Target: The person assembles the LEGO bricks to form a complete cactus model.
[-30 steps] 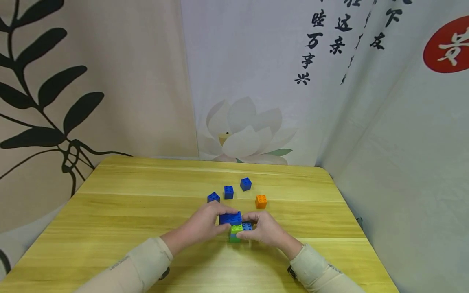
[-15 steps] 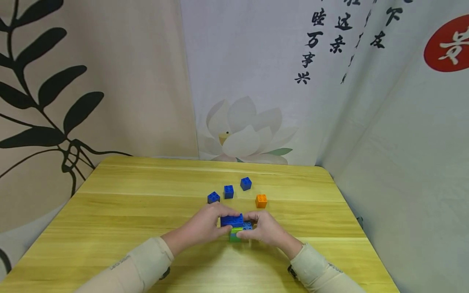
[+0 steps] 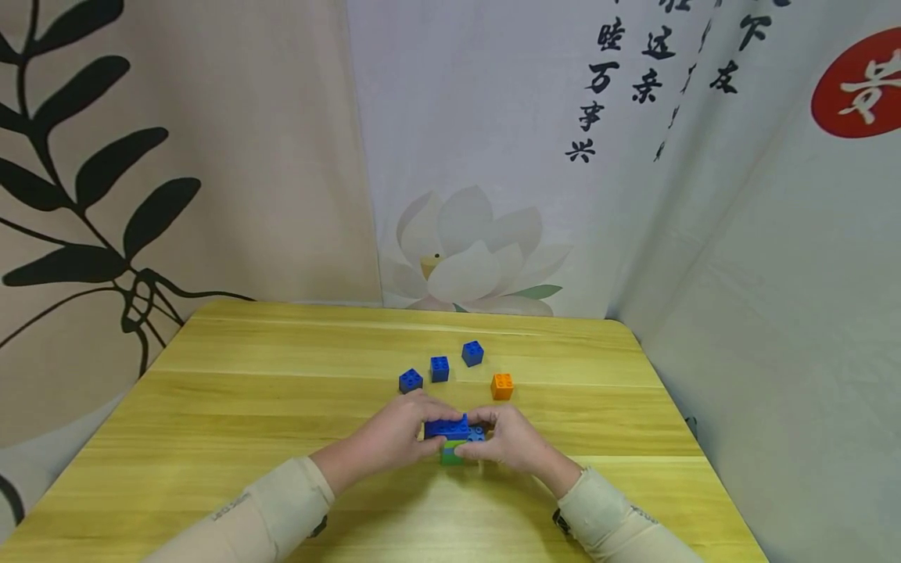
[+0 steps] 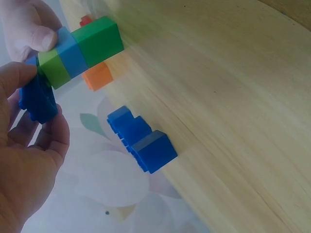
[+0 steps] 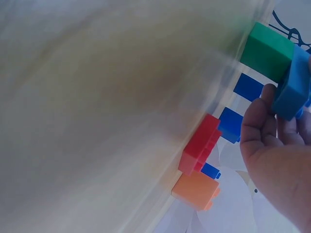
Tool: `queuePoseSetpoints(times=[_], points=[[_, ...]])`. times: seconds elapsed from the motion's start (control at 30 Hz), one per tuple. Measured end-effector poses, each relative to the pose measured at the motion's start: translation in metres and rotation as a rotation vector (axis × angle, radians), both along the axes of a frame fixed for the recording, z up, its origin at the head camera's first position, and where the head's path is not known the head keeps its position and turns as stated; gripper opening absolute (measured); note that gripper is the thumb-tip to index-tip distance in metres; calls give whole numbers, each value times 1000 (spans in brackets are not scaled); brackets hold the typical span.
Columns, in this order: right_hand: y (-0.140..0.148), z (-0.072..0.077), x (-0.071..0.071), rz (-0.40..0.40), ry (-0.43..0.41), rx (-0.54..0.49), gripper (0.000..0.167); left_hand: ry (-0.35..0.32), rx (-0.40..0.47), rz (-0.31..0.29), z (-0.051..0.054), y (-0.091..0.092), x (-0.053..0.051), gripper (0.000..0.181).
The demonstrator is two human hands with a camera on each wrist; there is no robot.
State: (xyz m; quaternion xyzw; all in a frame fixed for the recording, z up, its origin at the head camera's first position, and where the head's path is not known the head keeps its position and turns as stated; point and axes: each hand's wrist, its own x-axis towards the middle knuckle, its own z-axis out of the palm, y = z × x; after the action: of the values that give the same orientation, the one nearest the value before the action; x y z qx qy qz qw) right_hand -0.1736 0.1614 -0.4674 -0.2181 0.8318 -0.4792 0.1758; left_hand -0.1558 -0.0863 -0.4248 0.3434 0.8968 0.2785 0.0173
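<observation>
In the head view a long dark blue brick [image 3: 446, 428] lies over a small stack, its left part overhanging. My left hand [image 3: 397, 432] pinches it from the left. The left wrist view shows it against the stack's lime brick [image 4: 54, 70], slightly tilted; whether it is fully seated I cannot tell. Below the lime come a light blue brick [image 4: 72, 52] and a green brick [image 4: 100, 39]. From the right, my right hand [image 3: 512, 446] grips the light blue brick [image 5: 294, 87], which sticks out to the right of the stack.
Beyond the hands on the wooden table [image 3: 296, 352] stand three small blue bricks [image 3: 411, 381] and an orange brick [image 3: 502, 386]. A red brick [image 5: 200, 144] shows in the right wrist view near the orange one. Printed curtains [image 3: 479, 117] hang behind.
The long blue brick in my left hand has come down and slightly right, covering more of the lime brick's top. My right hand has kept its hold and place.
</observation>
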Motion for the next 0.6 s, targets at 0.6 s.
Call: queuePoseSetpoints(times=[0.6], points=[[0,-2,-2,11,17,-9,34,65,-50,-5,-3,1,6,38]])
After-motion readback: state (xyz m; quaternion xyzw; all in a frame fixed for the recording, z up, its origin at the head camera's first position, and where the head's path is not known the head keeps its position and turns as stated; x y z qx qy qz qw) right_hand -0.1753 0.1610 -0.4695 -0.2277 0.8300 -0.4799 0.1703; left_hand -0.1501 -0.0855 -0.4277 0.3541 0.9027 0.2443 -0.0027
